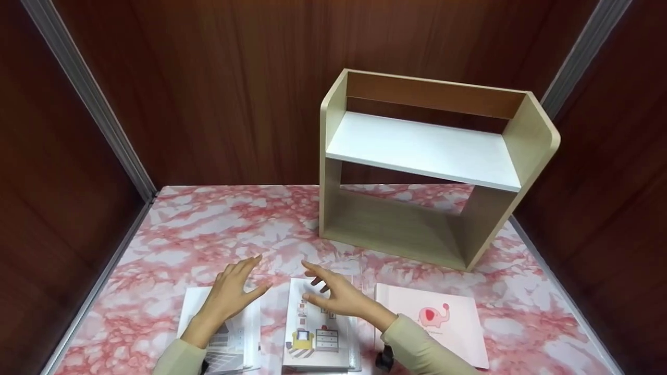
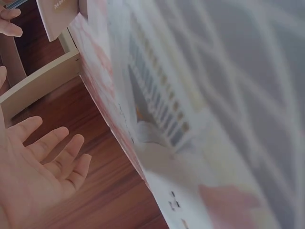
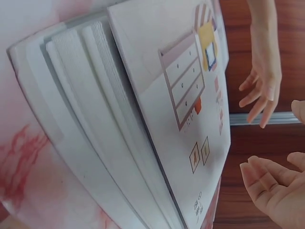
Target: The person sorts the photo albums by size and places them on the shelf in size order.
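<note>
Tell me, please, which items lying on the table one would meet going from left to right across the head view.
White book with a grey picture, white book with a drawers picture, pink book with an elephant.

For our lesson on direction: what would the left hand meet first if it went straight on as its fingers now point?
Probably the shelf's left panel, by the head view, though depth beyond the left hand is hard to judge.
</note>
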The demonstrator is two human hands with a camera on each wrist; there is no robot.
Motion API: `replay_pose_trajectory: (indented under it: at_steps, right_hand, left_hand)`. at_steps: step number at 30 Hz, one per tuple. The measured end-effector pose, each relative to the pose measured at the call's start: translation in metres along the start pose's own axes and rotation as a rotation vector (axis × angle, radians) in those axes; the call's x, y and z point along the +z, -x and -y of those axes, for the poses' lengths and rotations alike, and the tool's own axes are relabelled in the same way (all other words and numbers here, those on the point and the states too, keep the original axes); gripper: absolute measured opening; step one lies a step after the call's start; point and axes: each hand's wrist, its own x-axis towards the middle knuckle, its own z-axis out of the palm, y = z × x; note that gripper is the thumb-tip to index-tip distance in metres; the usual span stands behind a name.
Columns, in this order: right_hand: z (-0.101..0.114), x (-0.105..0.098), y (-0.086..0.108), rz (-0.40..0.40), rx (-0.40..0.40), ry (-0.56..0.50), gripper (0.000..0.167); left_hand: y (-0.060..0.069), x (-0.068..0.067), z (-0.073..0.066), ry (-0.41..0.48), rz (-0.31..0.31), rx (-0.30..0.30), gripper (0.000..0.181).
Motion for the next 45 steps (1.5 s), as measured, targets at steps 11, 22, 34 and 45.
replay_pose_trajectory:
  at_steps: [11,22,34,45]
  right_hand:
    - [0.004,0.005,-0.002,0.027,0.01,-0.04,0.065]
    - [0.011,0.011,-0.003,0.047,0.016,-0.115,0.064]
    - [0.028,0.014,-0.006,0.074,0.032,-0.157,0.064]
    - [0.02,0.028,-0.011,0.106,0.046,-0.178,0.066]
  left_hand:
    - [0.009,-0.005,0.009,0.008,-0.013,-0.028,0.069]
    - [0.016,-0.016,0.014,-0.012,0.021,-0.058,0.073]
    - [0.028,-0.028,0.023,-0.026,0.024,-0.07,0.071]
    - [0.037,-0.032,0.027,-0.051,0.053,-0.089,0.075]
